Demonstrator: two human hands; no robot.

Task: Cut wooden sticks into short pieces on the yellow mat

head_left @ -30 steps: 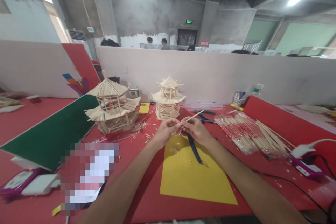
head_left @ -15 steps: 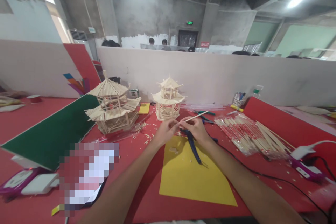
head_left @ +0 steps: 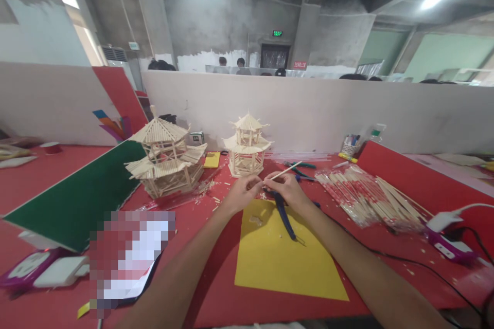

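My right hand pinches a thin wooden stick, which slants up to the right beyond the fingers. My left hand is closed in a pinch at the stick's lower end, fingertips nearly meeting those of the right. Whether it grips that end or a small piece is hidden. Below the hands, a dark blue tool that looks like a hot glue gun lies across a yellow sheet. Just behind them stands a small two-tiered stick pagoda.
A larger stick pagoda stands left beside a green board. Plastic-wrapped chopsticks lie at right, near a purple power strip. Green-handled pliers are behind the right hand. Wood scraps litter the red table.
The stick has shifted slightly left and its far end shows a little lower-left than before. Both hands stay almost in place, still pinching. The camera view moved a little.
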